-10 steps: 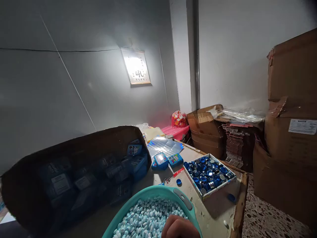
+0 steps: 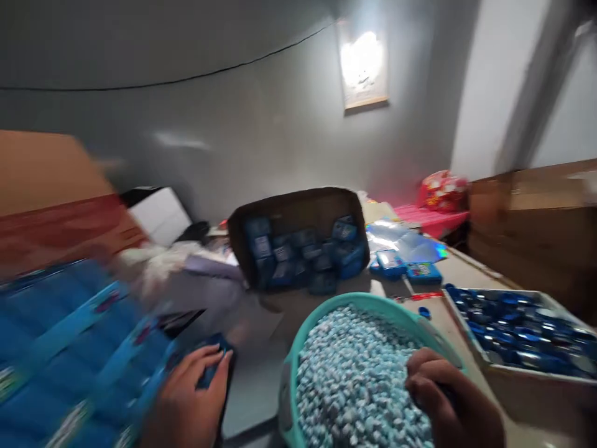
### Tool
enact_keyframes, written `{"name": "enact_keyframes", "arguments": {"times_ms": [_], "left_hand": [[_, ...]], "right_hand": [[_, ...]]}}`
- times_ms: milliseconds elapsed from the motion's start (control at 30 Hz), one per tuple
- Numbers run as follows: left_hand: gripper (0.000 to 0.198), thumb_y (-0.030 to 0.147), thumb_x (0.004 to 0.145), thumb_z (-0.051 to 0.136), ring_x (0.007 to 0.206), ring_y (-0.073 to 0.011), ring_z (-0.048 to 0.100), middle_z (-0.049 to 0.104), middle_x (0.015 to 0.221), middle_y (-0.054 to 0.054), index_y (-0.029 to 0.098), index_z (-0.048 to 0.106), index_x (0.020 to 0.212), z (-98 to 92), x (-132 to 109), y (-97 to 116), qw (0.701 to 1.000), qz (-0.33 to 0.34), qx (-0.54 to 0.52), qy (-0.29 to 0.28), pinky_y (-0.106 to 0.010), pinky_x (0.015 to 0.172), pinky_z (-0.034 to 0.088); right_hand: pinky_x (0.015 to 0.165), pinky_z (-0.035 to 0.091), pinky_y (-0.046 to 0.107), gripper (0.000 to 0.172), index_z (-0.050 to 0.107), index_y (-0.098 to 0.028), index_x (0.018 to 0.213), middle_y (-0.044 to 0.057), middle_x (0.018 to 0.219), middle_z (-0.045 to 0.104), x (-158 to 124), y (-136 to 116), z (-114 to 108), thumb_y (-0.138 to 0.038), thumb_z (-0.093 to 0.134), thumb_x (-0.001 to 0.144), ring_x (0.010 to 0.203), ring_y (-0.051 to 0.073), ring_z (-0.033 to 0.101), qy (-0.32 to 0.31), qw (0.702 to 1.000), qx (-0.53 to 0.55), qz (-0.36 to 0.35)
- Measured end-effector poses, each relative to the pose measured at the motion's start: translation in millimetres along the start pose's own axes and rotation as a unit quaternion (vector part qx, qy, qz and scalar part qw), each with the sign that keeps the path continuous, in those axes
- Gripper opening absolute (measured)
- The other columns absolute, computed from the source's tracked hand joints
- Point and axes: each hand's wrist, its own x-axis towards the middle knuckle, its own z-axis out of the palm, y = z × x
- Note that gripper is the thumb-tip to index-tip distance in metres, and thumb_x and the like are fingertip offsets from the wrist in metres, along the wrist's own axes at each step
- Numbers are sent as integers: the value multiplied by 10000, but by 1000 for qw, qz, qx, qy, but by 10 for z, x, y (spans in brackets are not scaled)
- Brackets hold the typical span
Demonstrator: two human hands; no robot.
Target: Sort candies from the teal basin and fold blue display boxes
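Observation:
A teal basin (image 2: 293,354) with small white and pale blue tablets (image 2: 359,379) stands in the middle foreground. My right hand (image 2: 450,395) is over the basin's right side, fingers curled closed; whatever they hold is hidden. At lower left my left hand (image 2: 193,386) has its thumb and fingers closed around a small blue box (image 2: 209,372), smeared by motion. Left of that hand, several rows of blue packs (image 2: 79,354) fill the corner. Behind the basin, a brown carton (image 2: 298,202) lies with its mouth toward me, several blue packs inside.
At right, a white-edged tray (image 2: 536,367) contains blue and silver caps. One loose blue cap (image 2: 423,312) lies between basin and tray. Blue boxes (image 2: 392,264) and shiny film (image 2: 405,242) lie farther back. Large cartons (image 2: 527,230) stand at right, another carton (image 2: 46,174) at left.
The view has swung left and down, so the basin and carton appear farther right. My left hand and the rows of blue packs have come into view. My right hand remains over the basin.

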Motion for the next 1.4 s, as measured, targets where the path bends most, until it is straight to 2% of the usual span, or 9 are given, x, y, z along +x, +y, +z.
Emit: {"name": "enact_keyframes", "arguments": {"times_ms": [67,167,400,567,733,867,967,1133,1400], "left_hand": [[298,459,846,529,1040,-308,658,720,1100,-75,205,685,855,-166,46,-306,997,-64,40,-12,-459,931,529],[312,439,863,491,1012,-292,678,734,1083,-92,202,694,856,-277,57,-579,991,-105,72,-49,-427,893,525],[301,462,844,515,888,-250,693,757,950,-57,233,694,765,-124,94,-805,980,-106,89,-140,-349,804,524],[326,456,864,491,957,-241,700,767,973,-42,257,732,772,-58,36,-863,975,-102,79,-182,-340,860,517],[461,547,912,410,889,-259,685,755,954,-61,257,716,725,-73,-123,-821,964,-78,158,-198,-376,812,506],[444,520,900,463,1086,-327,647,738,1177,-107,197,739,1028,-30,-262,-691,951,-57,244,-181,-443,927,484],[468,493,900,489,1156,-345,621,722,1216,-141,154,701,1143,-1,-336,-630,942,-69,284,-163,-507,1017,424],[397,484,868,563,1190,-319,620,715,1247,-102,221,693,1135,-1,-389,-704,954,-77,247,-152,-580,1145,276],[355,448,838,592,1108,-339,639,742,1130,-116,197,710,1059,24,-467,-713,960,-25,255,-116,-570,1094,363]], "right_hand": [[521,515,244,164,645,-214,730,50,714,650,2,23,-46,-238,624,890,612,164,618,-23,999,-19,10],[504,518,238,143,665,-220,752,63,741,672,-11,49,-65,-237,626,889,633,177,642,-29,1000,-9,5],[563,537,219,118,651,-221,783,33,715,657,11,24,-42,-214,617,896,666,161,649,-31,999,4,-9],[557,527,219,120,643,-225,785,29,711,649,38,13,-47,-207,608,899,672,162,646,-41,999,-7,5],[555,516,237,127,638,-227,785,30,679,629,55,-36,-28,-202,603,905,662,168,631,-48,999,1,10],[507,478,242,125,649,-226,785,44,697,636,39,-20,-44,-193,606,898,651,173,619,-61,998,0,5],[487,459,246,103,660,-214,813,49,731,641,23,-5,-65,-161,607,882,649,172,609,-83,997,1,0],[568,500,247,162,650,-228,834,26,741,655,66,-103,-40,-93,572,875,688,162,633,-120,992,-34,2],[568,482,260,180,636,-234,809,16,721,632,62,-156,1,-82,572,879,679,160,620,-96,995,-36,4]]}}
